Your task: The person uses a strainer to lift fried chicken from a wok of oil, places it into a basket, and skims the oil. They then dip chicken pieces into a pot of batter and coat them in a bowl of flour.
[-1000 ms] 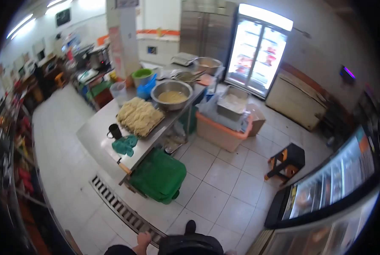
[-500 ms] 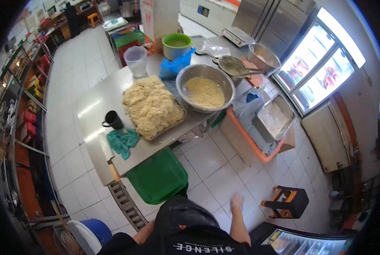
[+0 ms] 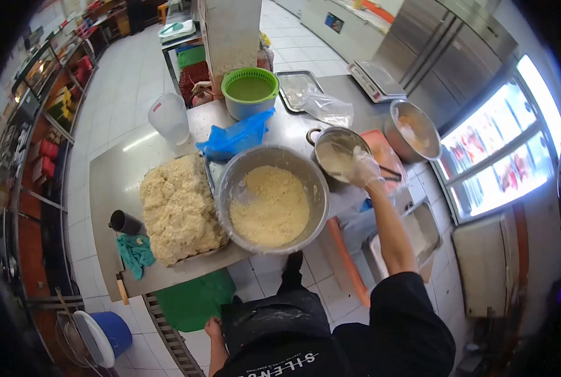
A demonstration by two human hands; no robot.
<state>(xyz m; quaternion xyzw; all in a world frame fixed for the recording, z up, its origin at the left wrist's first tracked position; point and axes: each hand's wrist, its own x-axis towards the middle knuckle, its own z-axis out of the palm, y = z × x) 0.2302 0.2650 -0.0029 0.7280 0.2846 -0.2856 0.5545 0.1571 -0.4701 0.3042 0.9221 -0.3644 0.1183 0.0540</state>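
Observation:
My right hand (image 3: 364,168), in a clear glove, reaches over the metal pot (image 3: 338,154) that holds pale liquid. Its fingers are at the pot's right rim, by a dark handle (image 3: 390,174); the glove and blur hide what they grip. My left hand (image 3: 214,328) hangs low beside my dark apron, its fingers curled, and what it may hold is hidden. Left of the pot stands a large metal bowl (image 3: 318,217) with pale crumbly mixture (image 3: 271,207). A tray heaped with crumbly dough (image 3: 181,210) sits further left.
On the steel table (image 3: 114,179) are a green-rimmed tub (image 3: 250,94), blue bag (image 3: 238,137), clear jug (image 3: 169,119), black mug (image 3: 125,222), green cloth (image 3: 135,254) and scale (image 3: 376,81). A steel bowl (image 3: 412,131) stands right, an orange-rimmed bin (image 3: 348,267) below.
My right hand has risen from low beside my body to the pot. The view has moved closer to the table. My left hand now shows beside the apron.

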